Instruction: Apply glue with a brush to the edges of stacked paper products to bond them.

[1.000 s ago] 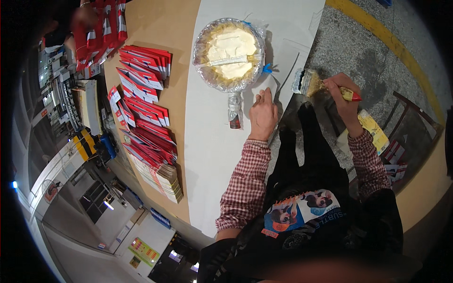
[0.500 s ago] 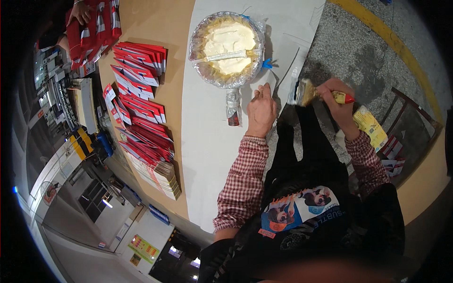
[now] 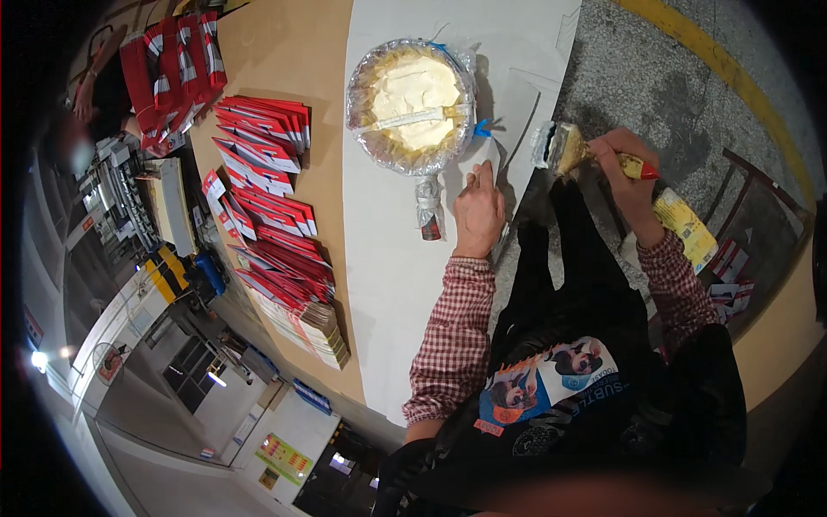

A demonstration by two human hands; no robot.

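My right hand (image 3: 629, 172) grips a flat paintbrush (image 3: 564, 148) by its yellow, red-tipped handle; white paste coats its bristles, which are beside the table's right edge. My left hand (image 3: 479, 211) is at that same edge, its fingertips at a raised corner of white paper (image 3: 488, 153) that they seem to pinch; its thumb is hard to make out. Beyond it stands a round pan (image 3: 357, 129) wrapped in clear plastic, its wrapped handle toward me. Thick cream-coloured paste (image 3: 418, 86) fills the pan, and a paste-smeared strip (image 3: 413, 119) spans it.
Rows of folded red-and-white cards (image 3: 267, 172) lie left of the pan on the brown board, with a banded stack (image 3: 319, 332) at the near end. Another person's hand (image 3: 84, 99) is by red pieces at the far left. A yellow printed packet (image 3: 687, 228) lies at right.
The brush has shifted slightly to the right and up with my right hand. My left hand stays by the paper. The whole view has tilted a little, and the other person's hand has moved left.
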